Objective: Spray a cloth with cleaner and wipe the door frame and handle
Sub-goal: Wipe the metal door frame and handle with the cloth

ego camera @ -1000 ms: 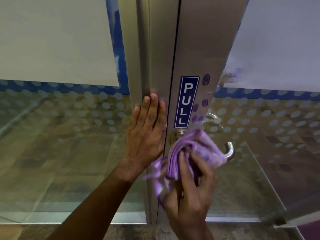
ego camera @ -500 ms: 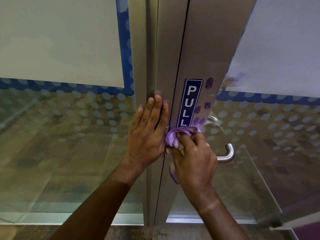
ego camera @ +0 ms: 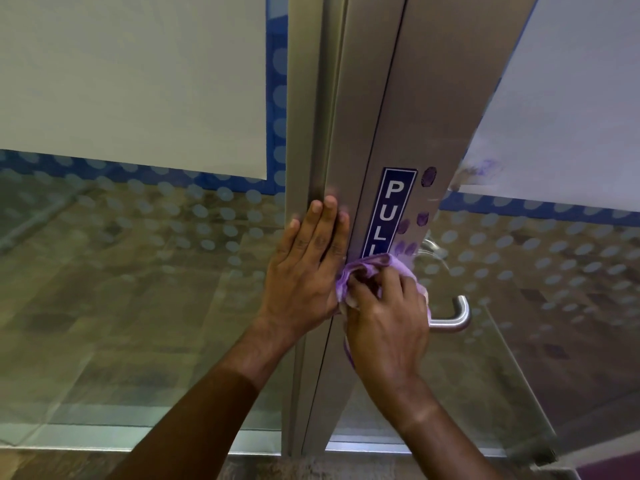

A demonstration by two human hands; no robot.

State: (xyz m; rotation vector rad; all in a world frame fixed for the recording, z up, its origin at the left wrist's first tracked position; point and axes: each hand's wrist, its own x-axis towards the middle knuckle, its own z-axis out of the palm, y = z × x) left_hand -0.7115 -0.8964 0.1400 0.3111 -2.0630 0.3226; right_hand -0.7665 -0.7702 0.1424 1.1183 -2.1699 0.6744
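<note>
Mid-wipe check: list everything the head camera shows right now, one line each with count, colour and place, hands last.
door frame: one, brushed silver metal, upright through the centre.
PULL sign: one, dark blue with white letters, on the frame, its bottom end hidden by the cloth.
purple marks: several, purple smudges, on the frame right of the sign.
door handle: one, silver lever, right of the frame, partly behind the right hand.
glass panels: two, clear with pale dots and blue bands, either side of the frame.
cloth: one, purple, bunched against the frame below the sign.
left hand: flat on the frame, fingers straight.
right hand: grips the cloth.
</note>
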